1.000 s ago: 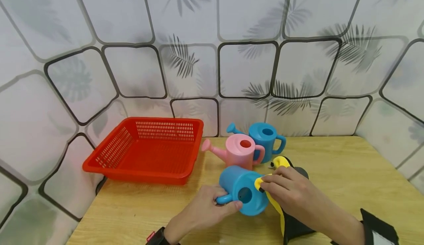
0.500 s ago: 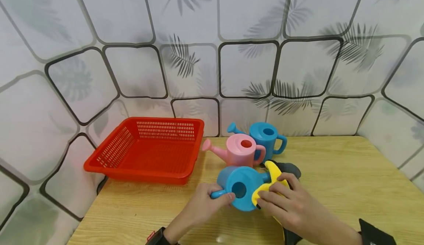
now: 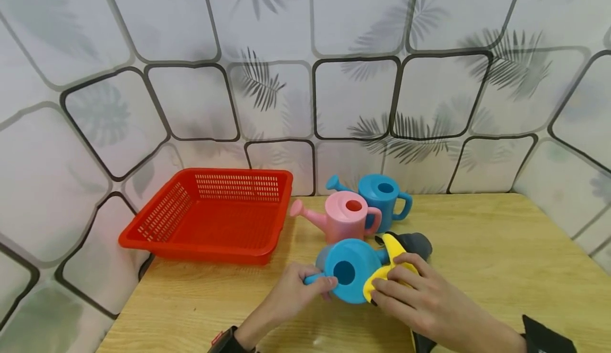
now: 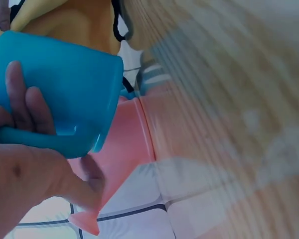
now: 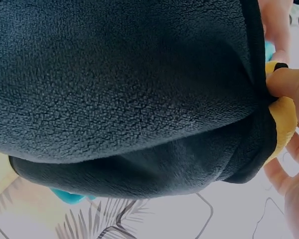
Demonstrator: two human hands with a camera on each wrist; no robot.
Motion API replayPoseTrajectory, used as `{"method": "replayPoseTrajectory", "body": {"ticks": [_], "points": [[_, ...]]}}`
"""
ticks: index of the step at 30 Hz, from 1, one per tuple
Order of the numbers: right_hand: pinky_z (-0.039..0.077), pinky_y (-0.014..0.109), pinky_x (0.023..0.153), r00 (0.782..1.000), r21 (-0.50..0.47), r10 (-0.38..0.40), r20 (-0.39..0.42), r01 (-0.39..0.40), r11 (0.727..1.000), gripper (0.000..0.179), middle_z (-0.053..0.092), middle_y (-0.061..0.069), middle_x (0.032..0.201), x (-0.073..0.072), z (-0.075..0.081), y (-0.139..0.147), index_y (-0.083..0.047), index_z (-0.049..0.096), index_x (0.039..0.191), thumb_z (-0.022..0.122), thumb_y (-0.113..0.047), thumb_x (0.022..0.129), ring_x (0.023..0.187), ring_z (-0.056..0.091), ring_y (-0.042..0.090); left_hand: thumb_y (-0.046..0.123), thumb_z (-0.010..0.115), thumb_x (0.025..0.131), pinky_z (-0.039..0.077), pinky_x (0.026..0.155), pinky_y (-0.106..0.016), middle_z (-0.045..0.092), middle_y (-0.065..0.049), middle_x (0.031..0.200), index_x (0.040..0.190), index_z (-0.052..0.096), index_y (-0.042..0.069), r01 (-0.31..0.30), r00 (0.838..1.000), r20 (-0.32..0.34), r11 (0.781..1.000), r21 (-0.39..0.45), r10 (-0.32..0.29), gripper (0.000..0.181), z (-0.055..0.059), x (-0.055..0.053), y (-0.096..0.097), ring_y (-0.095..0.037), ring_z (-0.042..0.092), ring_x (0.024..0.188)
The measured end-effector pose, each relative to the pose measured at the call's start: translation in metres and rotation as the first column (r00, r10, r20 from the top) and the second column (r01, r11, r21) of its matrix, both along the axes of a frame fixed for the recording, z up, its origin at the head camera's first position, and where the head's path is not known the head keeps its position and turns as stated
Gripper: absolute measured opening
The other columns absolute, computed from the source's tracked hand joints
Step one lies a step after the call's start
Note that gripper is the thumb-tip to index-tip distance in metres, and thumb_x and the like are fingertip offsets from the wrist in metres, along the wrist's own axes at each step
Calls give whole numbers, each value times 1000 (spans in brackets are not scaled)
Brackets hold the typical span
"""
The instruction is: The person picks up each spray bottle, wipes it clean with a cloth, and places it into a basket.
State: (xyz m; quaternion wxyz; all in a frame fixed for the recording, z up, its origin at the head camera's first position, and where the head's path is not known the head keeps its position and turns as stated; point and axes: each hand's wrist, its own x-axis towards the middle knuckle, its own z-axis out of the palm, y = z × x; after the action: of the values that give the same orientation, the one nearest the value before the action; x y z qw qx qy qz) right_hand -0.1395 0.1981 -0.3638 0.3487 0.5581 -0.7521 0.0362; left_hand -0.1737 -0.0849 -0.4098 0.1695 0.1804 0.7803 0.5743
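Note:
Tilted with its top opening toward the head camera, a blue toy watering can (image 3: 355,257) is gripped by its handle in my left hand (image 3: 298,289). The left wrist view shows fingers through the handle of the can (image 4: 65,79). My right hand (image 3: 425,294) pinches a two-sided cloth (image 3: 393,249), yellow on one face and dark grey with a black edge on the other. The yellow side lies against the can's right side, near the spout. In the right wrist view the cloth's fuzzy grey face (image 5: 129,84) hangs down and fills most of the picture.
A pink watering can (image 3: 341,218) stands just behind the held one, with another blue watering can (image 3: 379,199) behind that. To the left sits a red slotted plastic basket (image 3: 195,257). All rest on a wood-grain table (image 3: 501,257) against a patterned backdrop.
The held can has turned so its top faces the camera more, shifting slightly left. My right hand has moved the cloth down and round the can's right side, and the spout now shows.

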Motion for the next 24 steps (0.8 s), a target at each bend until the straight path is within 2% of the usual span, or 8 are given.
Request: {"method": "replayPoseTrajectory", "body": {"ticks": [3, 6, 10, 12, 16, 22, 24], "points": [[48, 39, 90, 1000, 4, 3, 5, -3, 1000, 44, 70, -7, 108, 1, -1, 1, -18, 72, 111, 28, -23, 113, 98, 61, 11, 36, 66, 99, 40, 61, -21, 67, -5, 77, 81, 73, 3, 3, 1000, -31, 1000, -11, -3, 38, 0, 1, 0, -9, 51, 70], [48, 37, 91, 1000, 10, 0, 4, 0, 1000, 44, 69, -8, 107, 2, 0, 0, -19, 72, 110, 28, -22, 113, 98, 60, 10, 35, 68, 97, 45, 67, -21, 57, 4, 72, 74, 69, 8, 0, 994, -113, 999, -43, -5, 35, -1, 1, 0, -7, 55, 73], [47, 38, 93, 1000, 16, -8, 0, 8, 1000, 45, 68, -8, 107, 2, 0, -1, -20, 72, 109, 27, -22, 114, 98, 60, 10, 35, 70, 95, 46, 72, -23, 47, 7, 69, 66, 60, 14, -6, 968, -248, 995, -99, -19, 37, -3, 1, -1, -5, 55, 76], [46, 38, 94, 1000, 15, -15, -5, 15, 1000, 46, 69, -8, 107, 2, 1, -1, -20, 72, 108, 26, -22, 114, 98, 60, 10, 37, 70, 94, 46, 75, -24, 47, 8, 69, 66, 59, 15, -9, 958, -285, 993, -117, -25, 37, -4, 2, -1, -6, 56, 79], [45, 39, 94, 999, 7, -26, -21, 26, 1000, 46, 72, -6, 107, 1, 4, 0, -19, 72, 107, 27, -22, 114, 97, 63, 12, 41, 70, 93, 46, 78, -25, 48, 10, 70, 66, 60, 18, -6, 952, -305, 989, -149, -40, 37, -4, 2, -2, -6, 57, 84], [44, 41, 93, 998, -29, -53, -19, 53, 998, 46, 74, -3, 105, -3, 9, 0, -13, 73, 108, 28, -21, 113, 93, 60, 16, 39, 71, 93, 44, 74, -23, 44, 10, 62, 64, 55, 16, 32, 945, -318, 987, -156, -81, 40, -6, 4, -1, -4, 53, 75], [44, 42, 93, 997, -47, -75, -16, 74, 996, 48, 74, -2, 105, -4, 10, -1, -12, 73, 109, 27, -21, 113, 93, 61, 18, 38, 71, 93, 43, 74, -23, 44, 10, 61, 65, 55, 15, 57, 947, -303, 985, -161, -104, 40, -6, 4, 0, -3, 52, 74]]}}
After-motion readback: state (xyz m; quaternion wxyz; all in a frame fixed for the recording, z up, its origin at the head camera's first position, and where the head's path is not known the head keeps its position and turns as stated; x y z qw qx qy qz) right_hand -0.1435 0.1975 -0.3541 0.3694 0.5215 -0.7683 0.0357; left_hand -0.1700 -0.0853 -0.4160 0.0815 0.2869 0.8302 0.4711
